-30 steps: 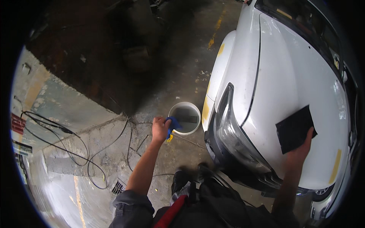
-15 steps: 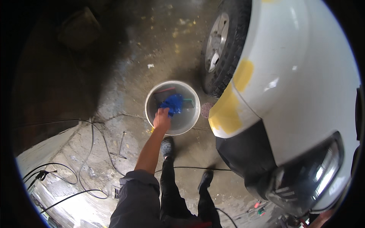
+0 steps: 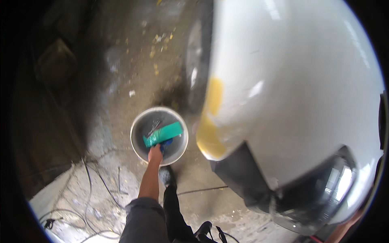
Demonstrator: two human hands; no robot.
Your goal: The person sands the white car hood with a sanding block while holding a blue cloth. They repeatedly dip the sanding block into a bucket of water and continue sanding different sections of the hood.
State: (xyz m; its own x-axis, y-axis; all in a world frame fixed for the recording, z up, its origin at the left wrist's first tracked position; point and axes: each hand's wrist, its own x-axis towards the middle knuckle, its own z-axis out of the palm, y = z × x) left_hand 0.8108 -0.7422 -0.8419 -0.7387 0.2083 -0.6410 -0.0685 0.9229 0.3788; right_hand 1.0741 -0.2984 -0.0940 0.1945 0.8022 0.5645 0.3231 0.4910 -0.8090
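My left hand (image 3: pixel 154 154) reaches into a round, pale-rimmed bucket (image 3: pixel 135 152) with greyish water in it. Its fingers are closed at the lower edge of a flat, wet, green rectangular block (image 3: pixel 169 131), which lies tilted across the bucket's opening. Beside the fingers and partly under the block, a bit of blue cloth (image 3: pixel 166 143) shows. Of my right hand no fingers appear; a skin-coloured strip at the lower right rim, behind the headlight, may be part of that arm.
A white car's front corner (image 3: pixel 259 101) fills the right side, with yellow filler patches (image 3: pixel 211 139), a dark headlight (image 3: pixel 316 190) and a wheel (image 3: pixel 195 60). Hoses (image 3: pixel 86 190) and a thin metal rod (image 3: pixel 119 180) lie at lower left. My shoe (image 3: pixel 165 175) stands near the bucket.
My left hand was on the blue cloth; now the green block is up in its fingers, largely covering the cloth. The view has shifted, so bucket and car sit further left.
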